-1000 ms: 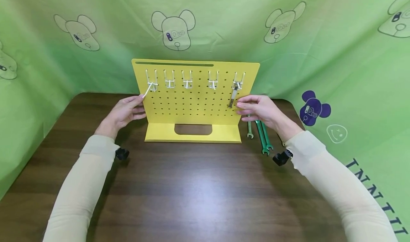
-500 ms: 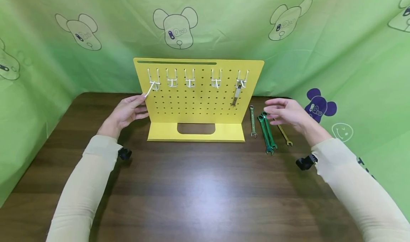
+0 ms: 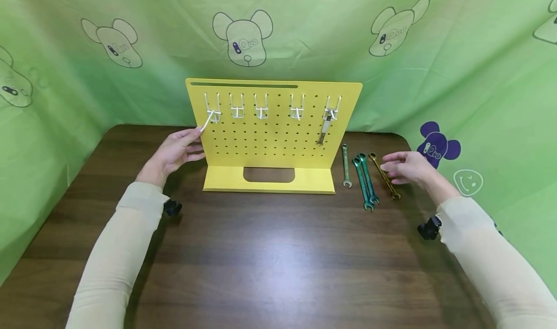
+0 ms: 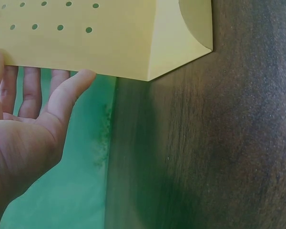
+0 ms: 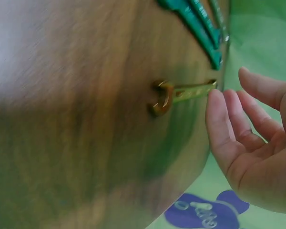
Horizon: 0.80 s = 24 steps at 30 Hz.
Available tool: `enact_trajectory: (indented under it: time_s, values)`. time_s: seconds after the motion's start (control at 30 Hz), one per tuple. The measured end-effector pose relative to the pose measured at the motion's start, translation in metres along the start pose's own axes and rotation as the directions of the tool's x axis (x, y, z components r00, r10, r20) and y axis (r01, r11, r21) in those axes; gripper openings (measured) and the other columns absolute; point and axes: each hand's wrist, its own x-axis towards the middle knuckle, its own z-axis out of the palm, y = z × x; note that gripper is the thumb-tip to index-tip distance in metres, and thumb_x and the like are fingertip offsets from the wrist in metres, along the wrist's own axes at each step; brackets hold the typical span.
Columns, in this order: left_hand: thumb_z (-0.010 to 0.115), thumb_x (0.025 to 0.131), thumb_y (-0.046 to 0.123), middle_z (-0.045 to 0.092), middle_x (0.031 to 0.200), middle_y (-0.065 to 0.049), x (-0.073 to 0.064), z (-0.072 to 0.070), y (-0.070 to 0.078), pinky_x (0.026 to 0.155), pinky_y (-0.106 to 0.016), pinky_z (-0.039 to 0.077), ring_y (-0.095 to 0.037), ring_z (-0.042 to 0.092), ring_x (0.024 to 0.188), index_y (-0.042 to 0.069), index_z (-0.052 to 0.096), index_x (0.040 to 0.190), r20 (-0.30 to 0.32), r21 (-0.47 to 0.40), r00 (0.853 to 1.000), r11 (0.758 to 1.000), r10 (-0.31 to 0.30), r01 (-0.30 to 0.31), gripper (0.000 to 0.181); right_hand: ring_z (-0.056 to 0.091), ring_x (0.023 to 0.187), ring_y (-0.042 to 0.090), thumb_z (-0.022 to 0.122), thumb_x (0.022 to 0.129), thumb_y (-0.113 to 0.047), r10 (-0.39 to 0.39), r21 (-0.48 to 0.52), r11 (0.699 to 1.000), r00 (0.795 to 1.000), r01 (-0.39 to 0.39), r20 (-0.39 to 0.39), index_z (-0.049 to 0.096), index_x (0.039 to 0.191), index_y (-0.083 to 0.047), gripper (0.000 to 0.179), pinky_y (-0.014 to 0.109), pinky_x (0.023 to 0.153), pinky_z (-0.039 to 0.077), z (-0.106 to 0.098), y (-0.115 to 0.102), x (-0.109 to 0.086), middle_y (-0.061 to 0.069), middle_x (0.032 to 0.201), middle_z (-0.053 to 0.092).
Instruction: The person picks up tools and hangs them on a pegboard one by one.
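Note:
A yellow pegboard (image 3: 278, 160) stands at the back of the table, bearing several white hooks. My left hand (image 3: 174, 151) holds its left edge, thumb in front and fingers behind, as the left wrist view (image 4: 38, 121) also shows. From the rightmost hook (image 3: 331, 111) hangs a silver wrench (image 3: 324, 129). My right hand (image 3: 411, 168), fingers relaxed and slightly bent, hovers just right of a gold wrench (image 3: 385, 176) that lies on the table. In the right wrist view, the wrench's open end (image 5: 163, 98) points away from the fingertips; whether they touch it I cannot tell.
Left of the gold wrench lie two green wrenches (image 3: 366, 181) side by side. A smaller pale green wrench (image 3: 345, 166) is beside the board's right side. Behind the brown table (image 3: 243, 251) hangs a green curtain (image 3: 322, 34) with printed bear heads.
My right hand has left the board's right edge and moved right and down to the gold wrench. My left hand keeps its hold on the pegboard. The view has shifted slightly.

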Motion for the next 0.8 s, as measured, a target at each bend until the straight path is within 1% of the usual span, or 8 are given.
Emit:
enact_trajectory:
  time_s: [0.13,0.23,0.4,0.47,0.57,0.7,0.8]
  values:
    - [0.066,0.101,0.025,0.065,0.105,-0.005,0.001,0.002,0.000,0.098,-0.042,0.056,-0.021,0.068,0.097,0.016,0.075,0.098,0.004,0.004,1.000,1.000,-0.009,0.009,0.014,0.064,0.091,0.018,0.070,0.099,-0.020,0.014,-0.042,0.999,1.000,-0.013,0.014,0.039,0.144,0.011,0.063,0.036,0.080,0.064,-0.004,0.017,0.000,-0.007,0.100,0.069]
    - [0.065,0.101,0.026,0.063,0.106,-0.006,0.002,0.004,-0.001,0.099,-0.042,0.055,-0.021,0.068,0.097,0.016,0.075,0.099,0.002,0.012,1.000,1.000,-0.012,0.012,0.014,0.063,0.088,0.014,0.072,0.097,-0.021,0.031,-0.039,0.999,0.999,-0.030,0.022,0.039,0.144,0.012,0.066,0.034,0.078,0.064,-0.005,0.027,0.003,-0.009,0.096,0.068]
    - [0.064,0.101,0.025,0.061,0.109,-0.007,0.000,0.002,-0.003,0.101,-0.044,0.053,-0.021,0.068,0.099,0.016,0.074,0.101,-0.003,0.015,1.000,1.000,-0.018,0.018,0.013,0.064,0.081,0.008,0.077,0.094,-0.024,0.049,-0.018,0.999,0.999,-0.049,0.020,0.040,0.144,0.010,0.071,0.031,0.073,0.064,-0.003,0.038,0.010,-0.006,0.094,0.065]
    - [0.065,0.101,0.024,0.061,0.108,-0.007,-0.001,0.000,-0.004,0.101,-0.045,0.052,-0.022,0.068,0.099,0.016,0.075,0.102,-0.004,0.006,1.000,1.000,-0.020,0.020,0.013,0.064,0.080,0.008,0.079,0.092,-0.024,0.059,0.005,0.998,0.998,-0.060,0.018,0.041,0.143,0.009,0.071,0.031,0.073,0.064,-0.001,0.041,0.013,-0.005,0.093,0.064]
    - [0.065,0.101,0.024,0.062,0.107,-0.006,-0.001,-0.001,-0.004,0.101,-0.046,0.052,-0.022,0.068,0.099,0.016,0.075,0.101,0.005,0.000,1.000,1.000,-0.020,0.020,0.013,0.064,0.080,0.008,0.080,0.091,-0.024,0.080,0.033,0.996,0.997,-0.080,0.006,0.045,0.139,0.008,0.067,0.032,0.075,0.064,0.001,0.042,0.014,-0.006,0.090,0.066]
    - [0.065,0.101,0.023,0.063,0.104,-0.006,0.000,-0.001,-0.002,0.099,-0.045,0.053,-0.022,0.069,0.098,0.016,0.076,0.100,0.010,-0.005,1.000,1.000,-0.016,0.016,0.013,0.065,0.081,0.009,0.081,0.091,-0.025,0.089,0.028,0.996,0.996,-0.088,-0.006,0.050,0.134,0.008,0.062,0.032,0.076,0.064,0.001,0.040,0.013,-0.007,0.087,0.070]
    - [0.066,0.101,0.023,0.063,0.103,-0.007,0.001,-0.001,0.000,0.098,-0.044,0.054,-0.022,0.069,0.097,0.014,0.076,0.099,0.015,-0.011,1.000,1.000,-0.012,0.012,0.014,0.065,0.081,0.010,0.082,0.090,-0.025,0.087,0.024,0.996,0.996,-0.087,-0.009,0.052,0.133,0.008,0.062,0.032,0.076,0.064,0.000,0.037,0.012,-0.008,0.086,0.071]
